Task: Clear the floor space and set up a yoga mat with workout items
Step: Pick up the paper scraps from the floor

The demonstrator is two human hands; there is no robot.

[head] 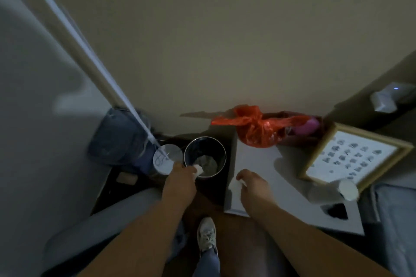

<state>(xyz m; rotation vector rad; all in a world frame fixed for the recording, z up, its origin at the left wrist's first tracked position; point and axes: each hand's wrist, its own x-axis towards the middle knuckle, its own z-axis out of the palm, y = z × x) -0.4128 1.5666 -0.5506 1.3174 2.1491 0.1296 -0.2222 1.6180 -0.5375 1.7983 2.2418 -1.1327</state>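
A round dark waste bin (188,153) with a shiny rim stands on the floor by the wall, crumpled paper inside it. My left hand (181,177) hangs at the bin's near rim and pinches a small white scrap of paper (199,170) over the opening. My right hand (252,183) is to the right of the bin, above a flat white board (256,159), and pinches another white scrap (238,184). My shoe (206,234) is on the floor below.
A white round lid (165,157) lies left of the bin beside a blue denim bundle (117,137). A red plastic bag (254,128) sits against the wall. A framed picture (353,157) and a white bottle (333,190) lie on the right.
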